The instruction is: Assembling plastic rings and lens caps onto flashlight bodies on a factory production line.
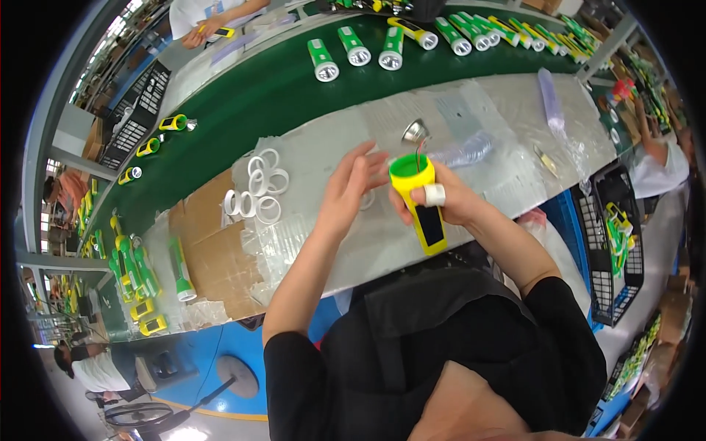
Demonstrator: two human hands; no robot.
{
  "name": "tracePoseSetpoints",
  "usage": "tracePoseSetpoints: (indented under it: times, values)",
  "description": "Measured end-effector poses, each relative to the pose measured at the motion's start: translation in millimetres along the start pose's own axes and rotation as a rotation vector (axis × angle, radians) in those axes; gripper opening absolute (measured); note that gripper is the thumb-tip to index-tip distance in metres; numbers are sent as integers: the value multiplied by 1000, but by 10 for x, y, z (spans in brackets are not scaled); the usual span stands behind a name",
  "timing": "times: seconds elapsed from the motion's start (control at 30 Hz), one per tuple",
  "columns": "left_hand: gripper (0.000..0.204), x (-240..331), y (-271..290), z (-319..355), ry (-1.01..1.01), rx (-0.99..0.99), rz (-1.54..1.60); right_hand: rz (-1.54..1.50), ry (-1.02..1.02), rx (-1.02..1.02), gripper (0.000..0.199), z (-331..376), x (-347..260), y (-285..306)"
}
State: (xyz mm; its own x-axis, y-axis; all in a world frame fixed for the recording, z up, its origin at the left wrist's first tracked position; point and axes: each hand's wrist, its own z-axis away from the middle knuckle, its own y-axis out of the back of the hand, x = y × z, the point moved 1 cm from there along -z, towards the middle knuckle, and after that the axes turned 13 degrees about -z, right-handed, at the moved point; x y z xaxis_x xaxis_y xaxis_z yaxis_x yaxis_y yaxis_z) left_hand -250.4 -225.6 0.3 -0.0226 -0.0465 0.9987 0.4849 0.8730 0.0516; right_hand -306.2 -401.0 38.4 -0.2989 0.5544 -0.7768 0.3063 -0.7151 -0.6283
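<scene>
My right hand point(457, 197) is wrapped round a yellow flashlight body point(413, 178) with a green inside and a dark panel on its side. White tape circles my right thumb. The body's wide end points up and away from me, uncovered. Thin wires rise from it toward a silver reflector point(415, 131) just beyond. Left of the body, my left hand point(349, 187) hovers with its fingers apart and nothing in them. Several white rings point(268, 211) lie on the plastic-covered bench to the left, and one is partly hidden behind my left hand.
A green conveyor belt point(243, 99) curves along the far side, carrying several green-and-white flashlights point(392, 51). More flashlights point(132, 268) lie at the left end. Crumpled clear plastic point(471, 147) covers part of the bench point(353, 253). A black crate point(607, 242) stands at right. Other people work nearby.
</scene>
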Motion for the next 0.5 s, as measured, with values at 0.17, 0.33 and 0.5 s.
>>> tracePoseSetpoints:
  times: [0.17, 0.33, 0.5]
  values:
    - [54, 381, -549, -98, 12, -228, 366, 3, -156, -113, 63, 398, 141, 69]
    - [31, 319, -418, 13, -315, -63, -194, 81, -15, 18, 42, 539, 145, 144]
    - [69, 310, -517, 82, -841, -180, -737, 334, 30, 148, 50, 521, 390, 246]
